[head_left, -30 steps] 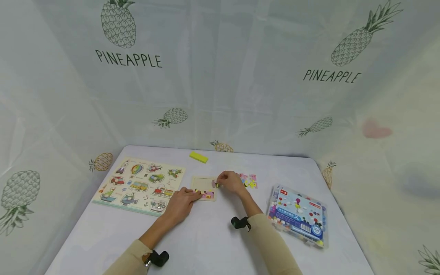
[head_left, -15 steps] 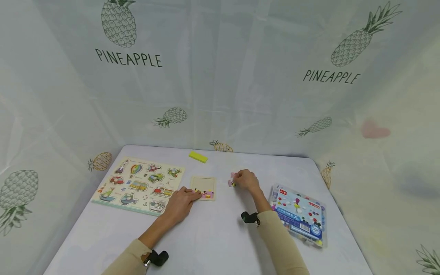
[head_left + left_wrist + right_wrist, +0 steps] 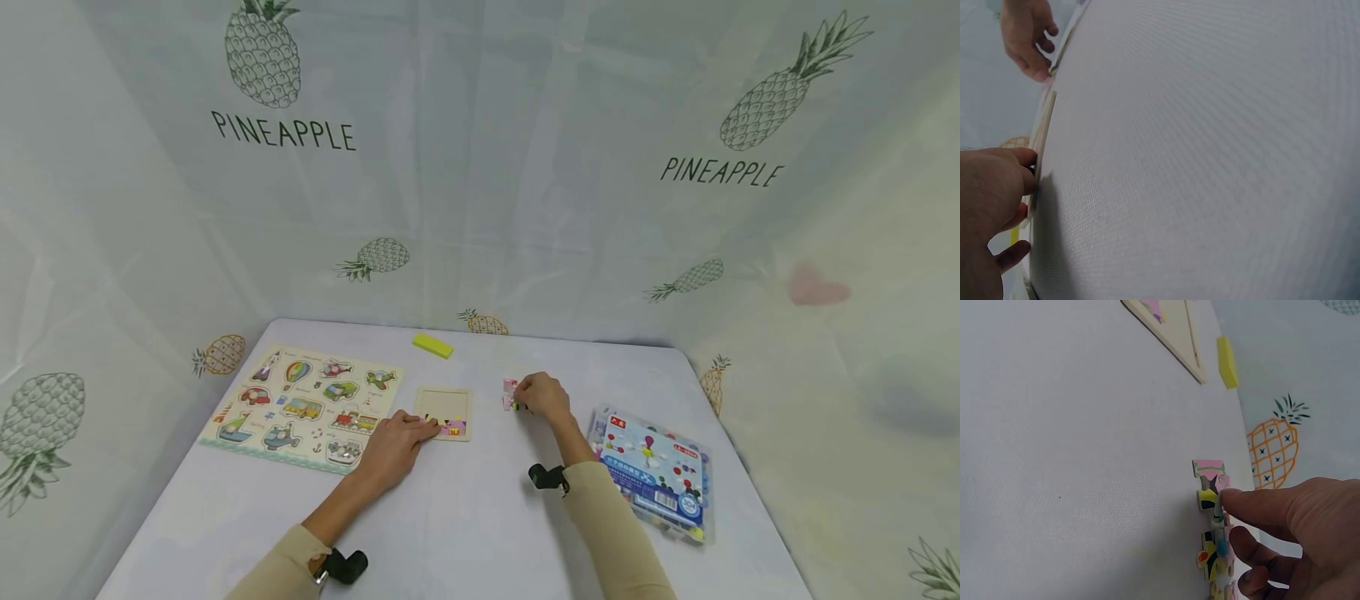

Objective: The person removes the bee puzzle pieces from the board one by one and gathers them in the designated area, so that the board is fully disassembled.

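Here, my right grip [image 3: 546, 396] is pinching a puzzle piece [image 3: 1208, 499] near the counter's far edge [image 3: 517, 336], my unclenched left grip [image 3: 397, 443] touching a frame [image 3: 444, 402].

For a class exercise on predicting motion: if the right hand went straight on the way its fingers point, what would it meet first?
Most likely the pink puzzle pieces, just at the fingertips of the right hand; depth there is hard to judge. Past them, the wooden tray seems next.

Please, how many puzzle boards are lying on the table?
2: the large vehicle board at the left, and the small board near the centre, touched by the left hand.
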